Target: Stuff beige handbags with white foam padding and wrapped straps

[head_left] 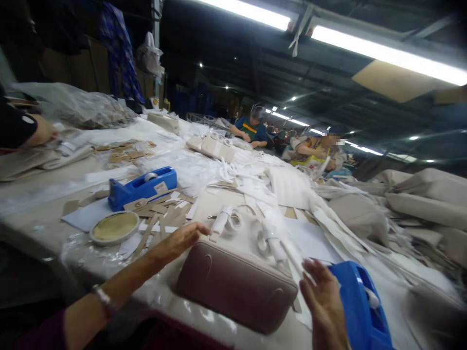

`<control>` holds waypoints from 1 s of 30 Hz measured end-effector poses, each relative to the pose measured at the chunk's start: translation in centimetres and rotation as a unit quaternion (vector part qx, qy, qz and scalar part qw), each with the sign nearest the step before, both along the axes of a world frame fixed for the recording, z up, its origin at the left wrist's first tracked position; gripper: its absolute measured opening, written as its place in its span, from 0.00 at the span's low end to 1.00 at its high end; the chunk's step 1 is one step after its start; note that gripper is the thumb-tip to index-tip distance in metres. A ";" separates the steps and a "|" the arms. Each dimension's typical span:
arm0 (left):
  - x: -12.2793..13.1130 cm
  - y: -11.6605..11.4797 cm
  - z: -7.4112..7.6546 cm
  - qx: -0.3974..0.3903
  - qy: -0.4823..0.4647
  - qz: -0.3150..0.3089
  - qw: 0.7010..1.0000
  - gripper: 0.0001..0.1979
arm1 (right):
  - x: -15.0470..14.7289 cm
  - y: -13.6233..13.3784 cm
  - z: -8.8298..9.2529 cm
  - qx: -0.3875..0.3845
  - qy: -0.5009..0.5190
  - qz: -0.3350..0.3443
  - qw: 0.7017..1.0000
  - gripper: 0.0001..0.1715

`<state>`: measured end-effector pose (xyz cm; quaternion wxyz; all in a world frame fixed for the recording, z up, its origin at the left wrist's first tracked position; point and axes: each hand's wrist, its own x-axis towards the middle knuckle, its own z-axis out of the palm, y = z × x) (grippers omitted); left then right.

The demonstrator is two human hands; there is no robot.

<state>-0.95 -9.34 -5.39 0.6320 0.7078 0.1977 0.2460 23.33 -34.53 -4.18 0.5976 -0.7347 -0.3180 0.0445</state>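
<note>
A handbag (237,287) lies on the worktable before me, its brown base facing me and its cream side up. White wrapping covers its handles (221,221), which rest on the upper side. At the bag's upper left corner is my left hand (188,237), fingers stretched out; whether it touches the leather I cannot tell. My right hand (324,291) is beside the bag's right end, palm turned inward, fingers apart and slightly bent. Neither hand holds anything. Close by the right hand stands a blue tape dispenser (361,304), cut off by the frame's bottom edge.
Another blue tape dispenser (144,187) stands left among tan strips (166,214), near a round dish (115,227). More bags (213,146) lie farther back. Beige pieces (426,199) are heaped right. A person's hand (44,130) is at far left; two people sit beyond the table.
</note>
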 end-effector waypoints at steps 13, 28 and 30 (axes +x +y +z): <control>1.3 -3.3 -2.3 -0.115 -0.048 0.019 0.992 0.33 | -0.9 1.1 -4.7 -0.057 0.013 0.024 0.998 0.39; 2.1 -4.8 -2.3 0.005 0.000 0.172 0.985 0.22 | -1.0 2.3 -3.6 -0.062 -0.071 -0.014 0.995 0.35; 1.7 -5.4 -2.0 0.047 0.021 0.213 0.976 0.23 | -0.9 1.4 -3.7 -0.131 -0.048 -0.038 0.989 0.37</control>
